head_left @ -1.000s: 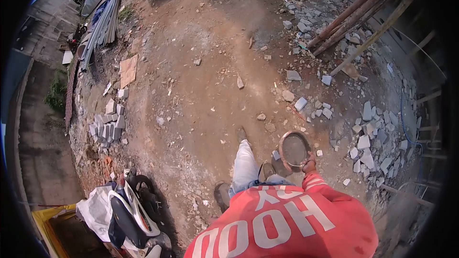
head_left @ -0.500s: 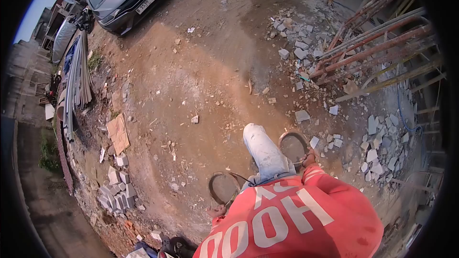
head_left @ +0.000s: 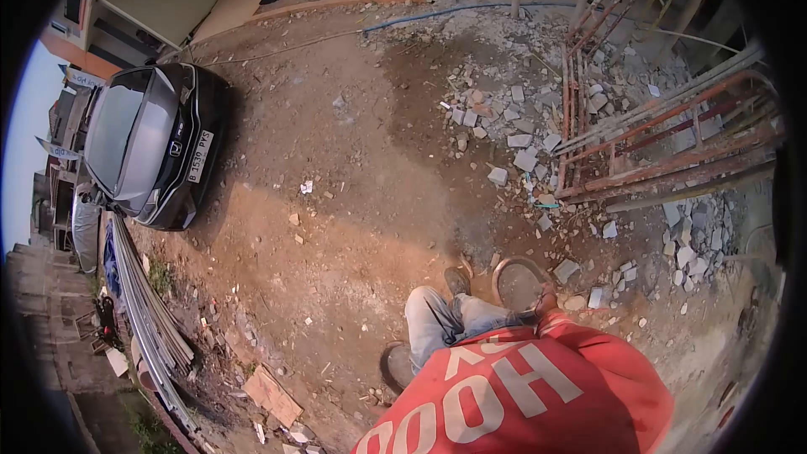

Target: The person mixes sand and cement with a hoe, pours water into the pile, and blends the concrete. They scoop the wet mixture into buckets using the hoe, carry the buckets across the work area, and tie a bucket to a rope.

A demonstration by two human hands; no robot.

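Observation:
My right hand (head_left: 546,296) is closed on the edge of a round, brown-rimmed bucket (head_left: 498,284) hanging at my right side. The bucket's inside looks grey-brown; what it holds, if anything, I cannot make out. A second dark-rimmed round bucket (head_left: 386,367) shows at my left side, partly covered by my leg and red sweatshirt. My left hand is hidden behind the sweatshirt. Between the buckets are my pale, dusty trousers (head_left: 427,319) and one shoe (head_left: 457,280) on the dirt.
A dark car (head_left: 139,143) stands at the left, with long pipes (head_left: 147,294) below it. Broken block rubble (head_left: 521,141) and rusty metal frames (head_left: 672,172) lie to the right. A blue hose (head_left: 420,17) crosses the far ground. A flat brown sheet (head_left: 271,395) lies lower left.
My view has turned to the right and moved forward; the car appears lower and further left. My left hand has gone out of sight, and the left bucket is more covered. A shoe now shows.

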